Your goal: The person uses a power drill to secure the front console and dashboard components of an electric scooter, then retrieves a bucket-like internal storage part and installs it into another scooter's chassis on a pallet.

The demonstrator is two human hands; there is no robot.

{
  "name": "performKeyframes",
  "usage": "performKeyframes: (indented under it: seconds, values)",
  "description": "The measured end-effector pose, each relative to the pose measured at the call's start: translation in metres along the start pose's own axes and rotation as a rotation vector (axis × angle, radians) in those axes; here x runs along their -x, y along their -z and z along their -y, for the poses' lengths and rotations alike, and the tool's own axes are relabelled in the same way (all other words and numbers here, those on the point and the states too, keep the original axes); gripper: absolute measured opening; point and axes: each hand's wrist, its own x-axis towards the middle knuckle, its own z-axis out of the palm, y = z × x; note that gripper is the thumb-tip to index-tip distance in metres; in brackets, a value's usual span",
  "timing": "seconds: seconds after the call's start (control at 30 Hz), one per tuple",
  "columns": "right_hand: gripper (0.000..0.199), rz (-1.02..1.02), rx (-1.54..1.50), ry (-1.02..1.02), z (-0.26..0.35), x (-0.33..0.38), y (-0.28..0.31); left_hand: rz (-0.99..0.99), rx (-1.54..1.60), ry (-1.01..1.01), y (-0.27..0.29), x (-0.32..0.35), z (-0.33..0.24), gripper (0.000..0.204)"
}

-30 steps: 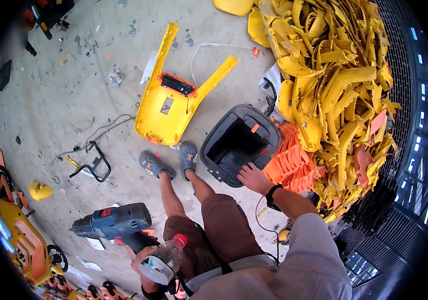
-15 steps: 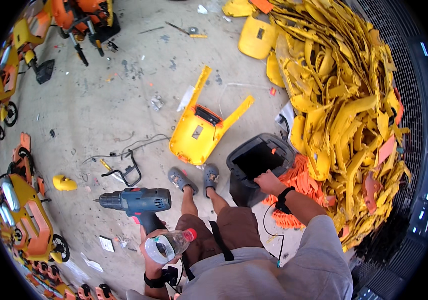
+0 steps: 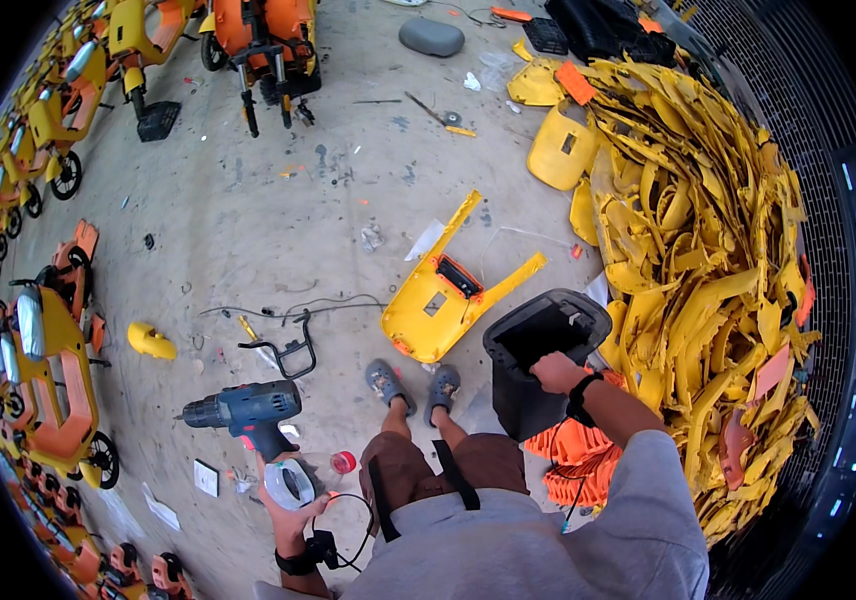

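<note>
My left hand (image 3: pixel 293 522) is closed round a clear plastic bottle (image 3: pixel 291 484) with a red cap, and a dark blue cordless drill (image 3: pixel 244 408) is held along with it. The drill's chuck points left; its grip is partly hidden behind the bottle. My right hand (image 3: pixel 556 372) grips the near rim of a deep dark grey plastic bin (image 3: pixel 520 398), fingers over the edge. The bin is tilted, and its inside is too dark to make out. Beyond my feet a yellow plastic panel with two long arms (image 3: pixel 426 318) lies on the floor.
A tall heap of yellow plastic panels (image 3: pixel 698 290) fills the right side, with stacked orange pieces (image 3: pixel 573 465) beside the bin. A bent black metal frame (image 3: pixel 293 350) and a yellow part (image 3: pixel 151 341) lie on the floor. Yellow-and-orange scooters (image 3: pixel 58 390) line the left.
My right hand has moved the bin slightly, and it sits nearer the yellow panel. My left hand has shifted left with the drill and bottle. The whole view has also shifted.
</note>
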Motion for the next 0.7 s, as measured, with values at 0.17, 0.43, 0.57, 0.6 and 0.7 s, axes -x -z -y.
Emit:
performKeyframes:
  seconds: [0.17,0.43,0.57,0.6,0.7]
  values:
    - [0.020,0.078,0.061,0.111,0.004,-0.026,0.043,-0.144,0.037,0.010,0.026,0.014,0.001,0.093]
    - [0.031,0.528,0.312,0.203,0.067,-0.130,0.108,-0.190,0.039,0.116,0.052,0.044,0.008,0.101]
    - [0.035,0.694,0.502,0.265,0.090,-0.174,0.124,-0.234,-0.119,0.035,0.064,0.062,0.018,0.081]
    - [0.036,0.701,0.542,0.263,0.095,-0.179,0.129,-0.268,-0.108,0.022,0.062,0.063,0.010,0.073]
    - [0.041,1.007,0.600,0.057,0.010,-0.213,0.065,-0.190,-0.058,0.077,0.071,0.063,0.016,0.094]
